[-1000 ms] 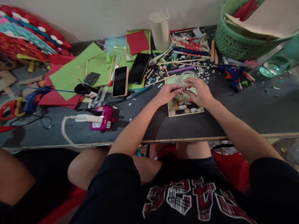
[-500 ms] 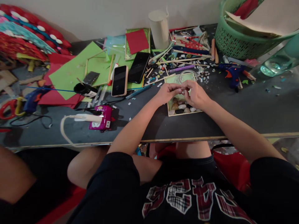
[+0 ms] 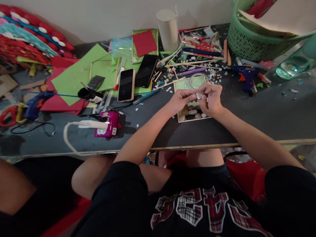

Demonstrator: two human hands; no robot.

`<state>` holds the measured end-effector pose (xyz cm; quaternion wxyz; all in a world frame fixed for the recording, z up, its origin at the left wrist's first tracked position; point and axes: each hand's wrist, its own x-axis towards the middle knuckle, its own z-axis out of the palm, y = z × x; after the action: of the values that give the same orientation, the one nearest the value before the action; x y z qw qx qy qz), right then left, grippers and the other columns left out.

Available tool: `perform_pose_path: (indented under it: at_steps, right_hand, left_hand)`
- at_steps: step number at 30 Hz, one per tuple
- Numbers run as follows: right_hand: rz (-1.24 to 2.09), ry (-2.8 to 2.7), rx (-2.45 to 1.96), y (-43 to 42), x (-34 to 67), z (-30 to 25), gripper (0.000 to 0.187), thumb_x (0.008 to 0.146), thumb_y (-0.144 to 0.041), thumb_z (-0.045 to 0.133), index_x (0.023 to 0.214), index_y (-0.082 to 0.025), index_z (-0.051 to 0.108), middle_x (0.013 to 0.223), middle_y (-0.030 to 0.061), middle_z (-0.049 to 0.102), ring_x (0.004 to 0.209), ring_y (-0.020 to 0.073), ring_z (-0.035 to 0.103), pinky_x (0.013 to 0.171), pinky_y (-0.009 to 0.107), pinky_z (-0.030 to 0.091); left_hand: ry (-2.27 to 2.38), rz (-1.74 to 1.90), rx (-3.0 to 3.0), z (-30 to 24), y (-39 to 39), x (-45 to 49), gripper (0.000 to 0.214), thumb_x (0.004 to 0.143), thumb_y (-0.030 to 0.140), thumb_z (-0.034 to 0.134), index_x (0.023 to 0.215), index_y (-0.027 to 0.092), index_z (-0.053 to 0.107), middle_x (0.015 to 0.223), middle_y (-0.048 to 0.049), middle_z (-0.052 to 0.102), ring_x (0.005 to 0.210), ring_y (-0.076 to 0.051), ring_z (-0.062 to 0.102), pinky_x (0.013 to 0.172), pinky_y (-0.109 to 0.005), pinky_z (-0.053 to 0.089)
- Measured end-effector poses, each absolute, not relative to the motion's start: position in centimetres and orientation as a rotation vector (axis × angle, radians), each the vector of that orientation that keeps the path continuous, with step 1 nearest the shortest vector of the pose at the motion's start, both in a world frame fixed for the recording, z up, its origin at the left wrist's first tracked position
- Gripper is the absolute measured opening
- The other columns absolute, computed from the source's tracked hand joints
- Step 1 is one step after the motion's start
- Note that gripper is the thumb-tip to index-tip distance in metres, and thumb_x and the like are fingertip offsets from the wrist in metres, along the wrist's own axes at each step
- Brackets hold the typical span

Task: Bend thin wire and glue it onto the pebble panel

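Note:
Between the fingertips of both hands is a small white piece, maybe a shell or a pebble; its kind is unclear. My left hand pinches it from the left, and my right hand from the right. Below them lies a shallow light-green tray with a thin wooden edge. Smooth pebbles in brown, grey, black and white line the near side of this tray. A clear loop rests at its far side, behind my fingers. My hands hide the tray's middle.
Left of the tray are two phones and a magenta power adapter. A blue glue gun lies to the right, near a green basket. Sticks, paper bits and a white cylinder stand behind. Another person's limb shows at lower left.
Both hands have shifted slightly, my right hand up and to the right. The white piece between the fingertips now shows more plainly.

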<state>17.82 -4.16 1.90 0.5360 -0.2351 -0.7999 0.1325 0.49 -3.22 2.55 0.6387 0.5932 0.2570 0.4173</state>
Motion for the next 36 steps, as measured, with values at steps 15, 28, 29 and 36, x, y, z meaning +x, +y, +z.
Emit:
perform_pose_path:
  at_steps: [15, 28, 29, 36]
  right_hand:
    - [0.585, -1.717, -0.87, -3.9, 17.7, -0.1, 0.019, 0.105, -0.047, 0.042, 0.114, -0.033, 0.032, 0.103, 0.0045, 0.053, 0.092, 0.0231, 0.063, 0.076, 0.051, 0.064]
    - [0.424, -1.767, -1.004, -1.0, 21.1, 1.1, 0.042, 0.103, -0.065, 0.041, 0.129, -0.033, 0.039, 0.11, 0.009, 0.061, 0.103, 0.0293, 0.063, 0.084, 0.051, 0.057]
    - [0.37, -1.782, -1.051, -1.2, 21.3, 1.7, 0.04, 0.104, -0.063, 0.04, 0.129, -0.033, 0.04, 0.108, 0.009, 0.063, 0.101, 0.0293, 0.064, 0.085, 0.052, 0.057]
    - [0.133, -1.862, -1.368, -1.6, 24.4, 5.7, 0.024, 0.109, -0.047, 0.03, 0.105, -0.028, 0.044, 0.093, 0.0099, 0.069, 0.096, 0.03, 0.061, 0.1, 0.055, 0.045]
  left_hand:
    - [0.567, 0.974, 1.321, 1.9, -3.1, 0.7, 0.058, 0.064, 0.074, 0.087, 0.086, 0.02, 0.086, 0.069, 0.0005, 0.074, 0.074, -0.011, 0.071, 0.078, -0.024, 0.057]
    - [0.728, 1.187, 1.21, 0.6, -0.9, -0.7, 0.053, 0.064, 0.069, 0.09, 0.096, 0.027, 0.085, 0.077, 0.0036, 0.076, 0.069, -0.005, 0.066, 0.066, -0.018, 0.049]
    - [0.751, 1.185, 1.21, 0.6, -0.9, -0.7, 0.051, 0.066, 0.068, 0.09, 0.096, 0.026, 0.085, 0.077, 0.0033, 0.076, 0.07, -0.005, 0.066, 0.066, -0.018, 0.049]
    - [0.815, 1.16, 1.255, 0.4, -0.7, -0.9, 0.035, 0.083, 0.053, 0.085, 0.101, 0.024, 0.083, 0.08, 0.0009, 0.076, 0.07, -0.006, 0.064, 0.067, -0.018, 0.049]
